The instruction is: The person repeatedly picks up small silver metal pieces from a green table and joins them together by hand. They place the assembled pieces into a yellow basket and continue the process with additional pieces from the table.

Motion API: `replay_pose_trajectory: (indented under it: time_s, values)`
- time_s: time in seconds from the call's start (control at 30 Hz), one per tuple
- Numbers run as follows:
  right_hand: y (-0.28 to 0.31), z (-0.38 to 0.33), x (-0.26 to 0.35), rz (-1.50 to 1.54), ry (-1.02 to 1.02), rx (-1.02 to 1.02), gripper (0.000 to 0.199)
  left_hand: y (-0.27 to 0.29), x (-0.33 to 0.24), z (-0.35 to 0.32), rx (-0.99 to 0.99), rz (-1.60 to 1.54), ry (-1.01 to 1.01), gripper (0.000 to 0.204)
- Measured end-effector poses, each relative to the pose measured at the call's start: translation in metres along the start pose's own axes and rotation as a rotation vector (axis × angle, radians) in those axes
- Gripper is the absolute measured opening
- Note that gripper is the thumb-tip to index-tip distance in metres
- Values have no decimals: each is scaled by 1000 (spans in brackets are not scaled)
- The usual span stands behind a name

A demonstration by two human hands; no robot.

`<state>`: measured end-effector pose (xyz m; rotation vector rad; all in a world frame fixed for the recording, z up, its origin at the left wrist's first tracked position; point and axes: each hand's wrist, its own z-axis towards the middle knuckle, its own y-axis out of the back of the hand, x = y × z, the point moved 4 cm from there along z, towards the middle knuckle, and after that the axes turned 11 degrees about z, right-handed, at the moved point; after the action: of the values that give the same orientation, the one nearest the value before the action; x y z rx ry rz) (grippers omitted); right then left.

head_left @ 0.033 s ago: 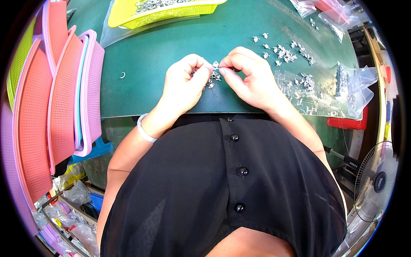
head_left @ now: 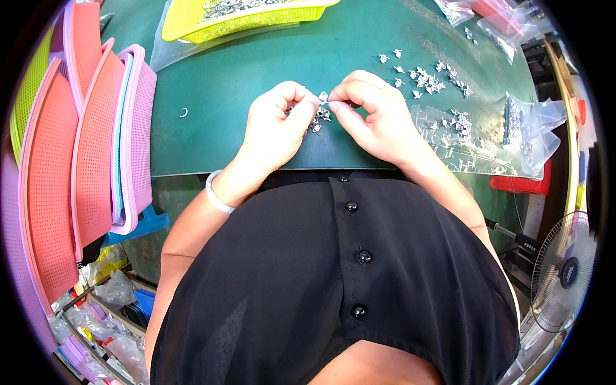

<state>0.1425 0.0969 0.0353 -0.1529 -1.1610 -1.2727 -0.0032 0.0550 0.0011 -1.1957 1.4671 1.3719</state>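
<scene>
Between the fingertips of both hands is a small silvery metal part (head_left: 323, 96), too small to make out its exact kind. My left hand (head_left: 277, 122) pinches it from one side with thumb and forefinger. From the other side, the thumb and forefinger of my right hand (head_left: 372, 115) close on it. Just below the fingertips lies a small pile of similar metal parts (head_left: 317, 120) on the green tabletop (head_left: 212, 141), partly hidden by my left hand. More loose metal parts (head_left: 427, 81) are scattered to the right of my right hand.
A yellow-green basket (head_left: 256, 27) of metal parts stands at the back. Stacked pink and coral baskets (head_left: 96, 154) crowd the left edge. One small hook-shaped piece (head_left: 184, 113) lies at left. Clear plastic bags (head_left: 536, 128) lie at right, and a fan (head_left: 568, 273) stands beyond the table.
</scene>
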Motion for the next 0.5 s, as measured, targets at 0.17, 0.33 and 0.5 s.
replay_pose_trajectory:
  time_s: [0.17,0.33,0.5]
  values:
    - [-1,0,-2,31,-19,-15,5,-1,0,-2,30,-62,32,11]
    - [-1,0,-2,31,23,-24,5,-3,-4,-3,78,-201,115,10]
    - [-3,2,-3,23,-26,11,6,-2,-1,0,94,-367,141,9]
